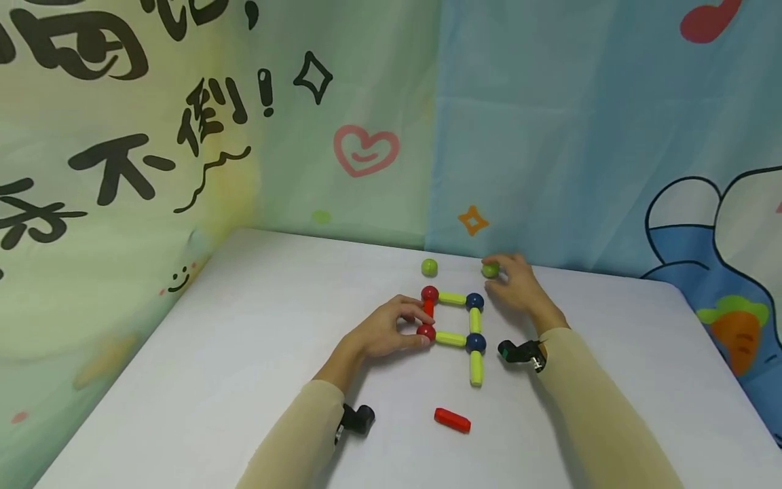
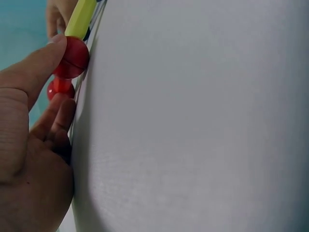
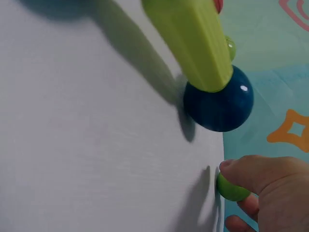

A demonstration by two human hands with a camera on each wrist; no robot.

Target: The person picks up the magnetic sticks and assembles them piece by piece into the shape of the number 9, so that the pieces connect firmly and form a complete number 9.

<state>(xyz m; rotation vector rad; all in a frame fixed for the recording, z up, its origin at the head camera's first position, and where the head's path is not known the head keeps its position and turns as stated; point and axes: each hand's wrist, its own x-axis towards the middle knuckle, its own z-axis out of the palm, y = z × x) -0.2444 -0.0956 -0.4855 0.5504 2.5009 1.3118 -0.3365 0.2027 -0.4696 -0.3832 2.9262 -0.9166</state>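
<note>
A square of magnetic rods and balls lies on the white table, with red balls at its left corners and blue balls at its right. My left hand (image 1: 385, 329) grips the near red ball (image 2: 73, 58) with the thumb against it, its fingers reaching to the red rod (image 1: 429, 310) on that side. Yellow-green rods (image 1: 451, 339) form the other sides, and one more rod (image 1: 476, 370) sticks out toward me from the near blue ball (image 1: 475, 343). Beyond the far blue ball (image 3: 219, 104), my right hand (image 1: 519, 288) pinches a green ball (image 3: 232, 188) between thumb and fingers.
Another green ball (image 1: 430, 267) sits near the table's back edge, left of the right hand. A loose red rod (image 1: 453, 420) lies in front, between the forearms. Printed cloth (image 1: 366, 204) hangs behind the table (image 1: 214, 353) and along its left side.
</note>
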